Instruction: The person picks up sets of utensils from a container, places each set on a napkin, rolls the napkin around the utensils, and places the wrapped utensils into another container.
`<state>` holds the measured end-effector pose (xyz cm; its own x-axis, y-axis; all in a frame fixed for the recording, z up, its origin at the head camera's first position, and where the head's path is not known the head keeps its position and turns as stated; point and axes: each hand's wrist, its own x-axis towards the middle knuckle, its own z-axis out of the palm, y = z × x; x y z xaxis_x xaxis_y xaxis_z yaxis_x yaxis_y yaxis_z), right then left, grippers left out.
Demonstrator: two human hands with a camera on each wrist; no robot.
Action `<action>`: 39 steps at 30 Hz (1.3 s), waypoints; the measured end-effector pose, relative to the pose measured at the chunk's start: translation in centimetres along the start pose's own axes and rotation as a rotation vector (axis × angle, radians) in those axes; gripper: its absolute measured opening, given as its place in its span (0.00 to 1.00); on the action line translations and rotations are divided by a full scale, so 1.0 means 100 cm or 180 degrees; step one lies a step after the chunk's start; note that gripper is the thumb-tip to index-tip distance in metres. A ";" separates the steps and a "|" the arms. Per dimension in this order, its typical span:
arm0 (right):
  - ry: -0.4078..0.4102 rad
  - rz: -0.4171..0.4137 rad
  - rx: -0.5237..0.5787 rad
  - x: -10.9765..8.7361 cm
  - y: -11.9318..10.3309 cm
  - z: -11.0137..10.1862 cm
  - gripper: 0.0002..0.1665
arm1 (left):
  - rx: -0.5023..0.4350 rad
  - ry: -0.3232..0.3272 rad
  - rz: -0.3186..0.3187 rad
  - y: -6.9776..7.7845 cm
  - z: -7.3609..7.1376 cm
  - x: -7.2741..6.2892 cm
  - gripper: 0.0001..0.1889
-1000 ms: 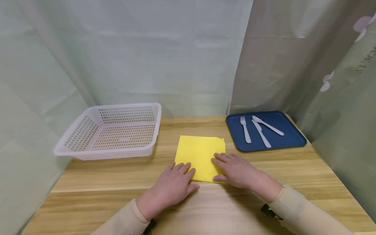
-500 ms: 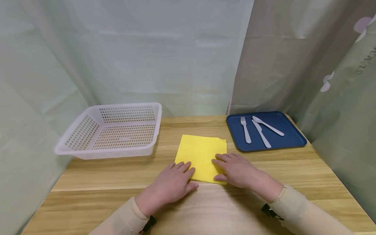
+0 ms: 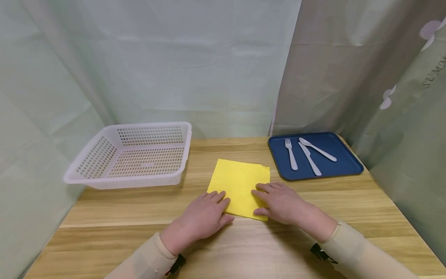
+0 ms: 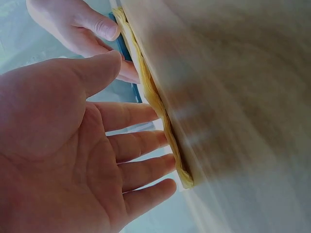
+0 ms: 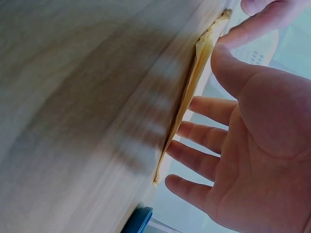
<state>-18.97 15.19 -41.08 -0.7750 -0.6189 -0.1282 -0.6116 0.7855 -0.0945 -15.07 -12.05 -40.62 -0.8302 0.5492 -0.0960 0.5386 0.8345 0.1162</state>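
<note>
A yellow folded cloth (image 3: 238, 180) lies flat on the wooden table, its layered edge (image 4: 158, 104) showing in the left wrist view. My left hand (image 3: 205, 217) rests its fingertips on the cloth's near left corner, fingers extended and thumb over the bare wood. On the near right side, my right hand (image 3: 280, 203) touches the cloth with straight, slightly spread fingers. Neither hand grips anything. In the right wrist view the right fingertips meet the top of the cloth (image 5: 192, 87); its underside against the table is hidden.
A white perforated plastic basket (image 3: 174, 179) stands at the back left. At the back right a blue tray (image 3: 343, 166) holds a fork (image 3: 291, 154), a knife (image 3: 310, 159) and a spoon (image 3: 318, 150). Pale curtains (image 3: 195, 69) surround the wooden table (image 3: 139, 209).
The yellow cloth has turned slightly clockwise, its far edge shifting a little to the right and its near right corner coming nearer. Both hands have stayed almost in place on it.
</note>
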 end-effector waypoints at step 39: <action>0.0451 -0.0120 -0.0013 -0.009 -0.006 0.002 0.36 | 0.0150 0.0435 0.0001 -0.002 0.002 0.012 0.31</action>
<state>-17.91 15.29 -41.11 -0.7659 -0.6428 0.0160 -0.6412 0.7617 -0.0927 -16.14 -11.56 -40.91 -0.8402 0.5408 0.0400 0.5422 0.8374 0.0694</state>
